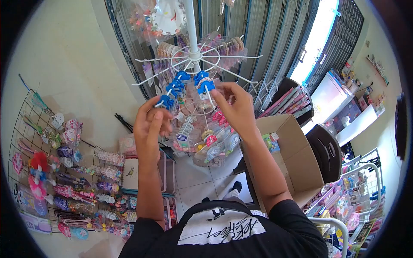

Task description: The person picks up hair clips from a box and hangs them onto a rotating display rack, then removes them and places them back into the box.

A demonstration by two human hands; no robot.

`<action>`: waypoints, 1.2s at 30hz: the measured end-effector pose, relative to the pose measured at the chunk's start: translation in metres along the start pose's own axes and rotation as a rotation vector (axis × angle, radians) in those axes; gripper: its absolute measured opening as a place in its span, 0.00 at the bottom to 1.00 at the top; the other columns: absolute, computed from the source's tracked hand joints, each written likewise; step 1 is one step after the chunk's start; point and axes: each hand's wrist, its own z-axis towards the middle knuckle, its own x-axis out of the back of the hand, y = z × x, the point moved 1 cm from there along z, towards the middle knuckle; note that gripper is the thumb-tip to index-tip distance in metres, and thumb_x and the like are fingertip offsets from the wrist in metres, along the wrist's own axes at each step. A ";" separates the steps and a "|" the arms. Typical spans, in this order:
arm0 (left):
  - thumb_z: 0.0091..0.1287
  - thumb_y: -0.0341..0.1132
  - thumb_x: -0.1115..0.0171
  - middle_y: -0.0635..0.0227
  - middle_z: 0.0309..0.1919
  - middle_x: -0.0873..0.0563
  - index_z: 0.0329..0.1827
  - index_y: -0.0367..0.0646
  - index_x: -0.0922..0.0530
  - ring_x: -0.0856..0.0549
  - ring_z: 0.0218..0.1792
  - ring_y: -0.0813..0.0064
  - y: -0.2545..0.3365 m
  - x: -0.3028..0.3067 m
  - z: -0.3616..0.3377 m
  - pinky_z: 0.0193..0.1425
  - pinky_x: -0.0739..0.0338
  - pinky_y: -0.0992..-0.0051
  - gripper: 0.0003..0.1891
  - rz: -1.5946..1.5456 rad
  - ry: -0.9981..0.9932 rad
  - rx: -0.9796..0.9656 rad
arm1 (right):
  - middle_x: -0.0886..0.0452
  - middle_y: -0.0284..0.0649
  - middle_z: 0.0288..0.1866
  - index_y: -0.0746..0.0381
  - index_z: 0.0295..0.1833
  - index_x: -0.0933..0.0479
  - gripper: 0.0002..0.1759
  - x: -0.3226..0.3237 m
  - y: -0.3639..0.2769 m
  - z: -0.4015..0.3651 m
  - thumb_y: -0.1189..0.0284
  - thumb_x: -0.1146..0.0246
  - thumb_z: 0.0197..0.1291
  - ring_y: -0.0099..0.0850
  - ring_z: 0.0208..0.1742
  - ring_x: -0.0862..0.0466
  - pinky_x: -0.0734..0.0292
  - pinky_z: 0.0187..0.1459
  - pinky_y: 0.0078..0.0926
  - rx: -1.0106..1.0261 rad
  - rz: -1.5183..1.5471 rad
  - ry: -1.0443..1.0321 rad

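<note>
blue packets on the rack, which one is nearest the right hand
The rightmost blue packet, at the right hand's fingertips; the others hang further left.

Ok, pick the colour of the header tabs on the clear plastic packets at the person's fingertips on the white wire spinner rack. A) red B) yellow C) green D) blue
D: the clear plastic packets pinched by the left hand and the right hand on the white wire spinner rack carry blue tabs.
</note>
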 end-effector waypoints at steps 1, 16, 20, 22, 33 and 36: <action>0.76 0.37 0.43 0.65 0.36 0.16 0.64 0.37 0.28 0.22 0.27 0.83 0.003 -0.002 -0.003 0.26 0.34 0.85 0.18 0.027 0.054 -0.038 | 0.16 0.41 0.31 0.68 0.45 0.17 0.12 0.010 -0.002 -0.006 0.69 0.30 0.63 0.26 0.33 0.20 0.26 0.37 0.27 0.000 0.003 0.006; 0.63 0.28 0.32 0.57 0.54 0.17 0.59 0.39 0.21 0.18 0.53 0.58 -0.164 -0.190 -0.111 0.56 0.23 0.65 0.20 0.308 -1.153 0.064 | 0.14 0.39 0.35 0.65 0.41 0.15 0.19 0.282 0.387 -0.323 0.59 0.27 0.55 0.26 0.33 0.18 0.21 0.35 0.29 -1.244 -0.293 -0.246; 0.64 0.33 0.32 0.54 0.74 0.32 0.72 0.43 0.29 0.34 0.75 0.49 -0.211 -0.230 -0.124 0.74 0.36 0.53 0.32 0.556 -1.386 -0.099 | 0.12 0.43 0.34 0.64 0.41 0.15 0.24 0.292 0.420 -0.437 0.55 0.25 0.46 0.31 0.33 0.15 0.19 0.37 0.34 -1.451 -0.500 -0.367; 0.64 0.35 0.32 0.55 0.77 0.37 0.75 0.45 0.33 0.37 0.76 0.48 -0.234 -0.237 -0.127 0.75 0.37 0.52 0.34 0.710 -1.431 -0.125 | 0.12 0.44 0.35 0.63 0.41 0.15 0.25 0.279 0.409 -0.460 0.54 0.24 0.45 0.33 0.33 0.14 0.19 0.38 0.36 -1.476 -0.568 -0.269; 0.63 0.37 0.31 0.57 0.82 0.47 0.81 0.50 0.41 0.34 0.74 0.48 -0.264 -0.238 -0.126 0.72 0.34 0.55 0.42 0.793 -1.559 0.024 | 0.15 0.40 0.26 0.61 0.30 0.18 0.14 0.242 0.388 -0.476 0.62 0.25 0.47 0.31 0.32 0.14 0.19 0.35 0.34 -1.422 -0.420 -0.372; 0.62 0.35 0.31 0.57 0.82 0.47 0.81 0.48 0.40 0.31 0.72 0.49 -0.262 -0.239 -0.126 0.71 0.33 0.57 0.42 0.744 -1.527 0.041 | 0.16 0.37 0.26 0.61 0.29 0.19 0.12 0.256 0.405 -0.469 0.64 0.27 0.46 0.27 0.31 0.16 0.21 0.33 0.32 -1.422 -0.119 -0.505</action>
